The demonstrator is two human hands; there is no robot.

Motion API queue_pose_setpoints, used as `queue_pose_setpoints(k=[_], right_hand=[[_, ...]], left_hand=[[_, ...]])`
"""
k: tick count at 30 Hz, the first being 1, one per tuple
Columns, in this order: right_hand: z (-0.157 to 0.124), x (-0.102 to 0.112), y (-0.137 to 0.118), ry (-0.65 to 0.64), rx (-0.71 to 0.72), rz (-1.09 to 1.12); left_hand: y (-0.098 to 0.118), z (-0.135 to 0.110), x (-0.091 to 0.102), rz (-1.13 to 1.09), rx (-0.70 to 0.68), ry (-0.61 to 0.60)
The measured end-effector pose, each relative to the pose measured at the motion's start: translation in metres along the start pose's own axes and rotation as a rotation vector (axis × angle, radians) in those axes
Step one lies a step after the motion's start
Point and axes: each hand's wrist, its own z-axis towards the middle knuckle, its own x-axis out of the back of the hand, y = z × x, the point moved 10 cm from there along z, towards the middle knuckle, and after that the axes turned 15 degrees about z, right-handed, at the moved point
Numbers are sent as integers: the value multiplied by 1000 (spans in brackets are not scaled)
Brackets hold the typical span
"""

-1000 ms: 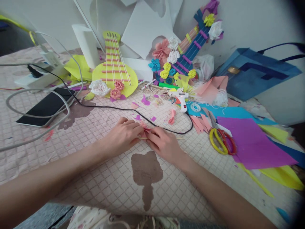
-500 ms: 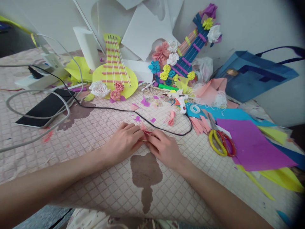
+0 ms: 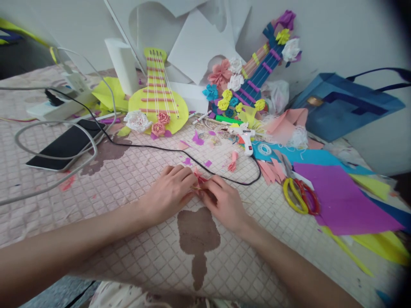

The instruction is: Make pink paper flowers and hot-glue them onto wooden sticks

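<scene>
Between my two hands is a small piece of pink crepe paper [image 3: 200, 176], held low over the quilted cloth. My left hand [image 3: 173, 188] pinches it from the left, its fingers curled together. From the other side my right hand [image 3: 223, 199] grips it with closed fingertips. A thin wooden stick [image 3: 196, 188] shows at the fingertips, partly hidden by them. Just beyond my right hand lies a bunched pink paper strip [image 3: 233, 161]. A black cord [image 3: 180, 150] curves past in front of both hands to a white glue gun [image 3: 246, 139].
Scissors [image 3: 300, 196] lie right on purple paper [image 3: 349, 199]. A yellow paper guitar [image 3: 160, 102] and a blue one with paper flowers [image 3: 260, 77] lean at the back. A phone [image 3: 66, 145] and power strip [image 3: 54, 107] sit left. A blue bag [image 3: 346, 107] stands back right.
The whole view has shifted slightly. My hands stay together on the pink crepe paper, with the fingers only a little readjusted around it.
</scene>
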Motion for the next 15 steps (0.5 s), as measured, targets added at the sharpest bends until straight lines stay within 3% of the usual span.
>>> queue_pose_setpoints(k=[15], right_hand=[[3, -3, -3, 1, -23, 5]], left_hand=[[-5, 0, 2, -73, 9, -25]])
